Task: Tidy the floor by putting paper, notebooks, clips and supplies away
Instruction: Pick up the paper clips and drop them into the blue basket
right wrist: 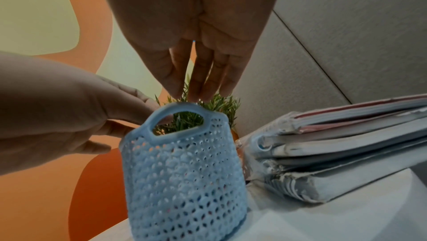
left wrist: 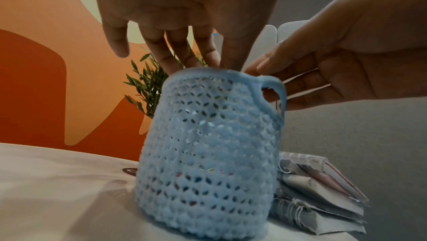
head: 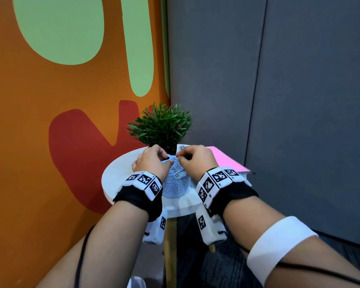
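- Head view: the left hand [head: 151,160] and right hand [head: 195,161] meet over a pale blue perforated basket [head: 176,185] that stands on a round white table [head: 121,173]. The hands and wrist bands cover most of the basket's rim and its sides. The left fingers curl round a blue handle at the rim; the right thumb and forefinger pinch together at the rim beside it, though what they pinch is too small to tell. Small things lie inside the basket, but I cannot make them out. A potted plant [head: 161,125] stands just behind the basket, its pot hidden, and a pink notebook [head: 229,161] lies on the table to the right, partly behind the right wrist.
- Left wrist view: the basket [left wrist: 208,153] is blurred, upright, with specks of colour showing through its holes near the bottom. The left hand [left wrist: 184,7] hangs above, its fingertips [left wrist: 171,64] reaching down to the rim, the little finger spread apart. The right hand [left wrist: 335,66] touches the looped handle from the side, its wrist cut off. A stack of notebooks [left wrist: 318,199] lies just beside the basket.
- Right wrist view: the right hand [right wrist: 194,25] points down, fingers pressed together, the tips at the top of the handle loop. The left hand [right wrist: 57,102] holds the rim on the far side. The basket [right wrist: 184,181] stands near the table edge, and the stack [right wrist: 346,144] is cut off at the right.
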Tool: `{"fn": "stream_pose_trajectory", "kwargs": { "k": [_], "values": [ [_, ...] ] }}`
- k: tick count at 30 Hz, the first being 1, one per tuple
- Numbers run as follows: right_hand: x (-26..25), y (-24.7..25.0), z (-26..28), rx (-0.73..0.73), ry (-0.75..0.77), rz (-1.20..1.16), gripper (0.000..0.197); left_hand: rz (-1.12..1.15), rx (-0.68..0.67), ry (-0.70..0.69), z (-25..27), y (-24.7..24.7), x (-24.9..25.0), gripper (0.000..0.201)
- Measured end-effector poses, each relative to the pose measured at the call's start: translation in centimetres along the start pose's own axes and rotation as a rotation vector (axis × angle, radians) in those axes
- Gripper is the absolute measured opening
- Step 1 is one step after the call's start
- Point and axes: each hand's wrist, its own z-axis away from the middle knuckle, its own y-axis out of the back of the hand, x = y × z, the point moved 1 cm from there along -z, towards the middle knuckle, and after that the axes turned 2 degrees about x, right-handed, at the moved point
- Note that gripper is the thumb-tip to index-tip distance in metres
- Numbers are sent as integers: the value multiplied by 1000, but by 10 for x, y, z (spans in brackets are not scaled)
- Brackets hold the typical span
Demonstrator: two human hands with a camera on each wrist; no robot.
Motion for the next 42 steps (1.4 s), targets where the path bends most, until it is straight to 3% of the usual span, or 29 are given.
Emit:
{"fn": "stream_pose_trajectory", "kwargs": {
  "k": [8, 11, 13, 23, 29, 38, 42],
  "values": [
    [18, 33, 30, 74, 5, -3, 16, 13, 2, -122, 30, 6, 37, 10],
    [35, 52, 64, 77, -4, 38, 16, 62, 12, -190, 68, 2, 50, 8],
    [60, 60, 95, 40, -46, 70, 17, 94, -58, -231, 104, -15, 52, 7],
    [207, 83, 278, -177, -352, 243, 20, -1, -673, -118, 308, -164, 42, 10],
    [279, 110, 392, -254, -670, 332, 22, -74, -1035, -193, 428, -227, 43, 10],
    [324, 120, 544, -386, -1023, 316, 27, -271, -1532, -447, 578, -237, 8, 19],
    [320, 96, 584, -452, -1060, 281, 27, -400, -1677, -576, 614, -228, -14, 27]
  ]
}}
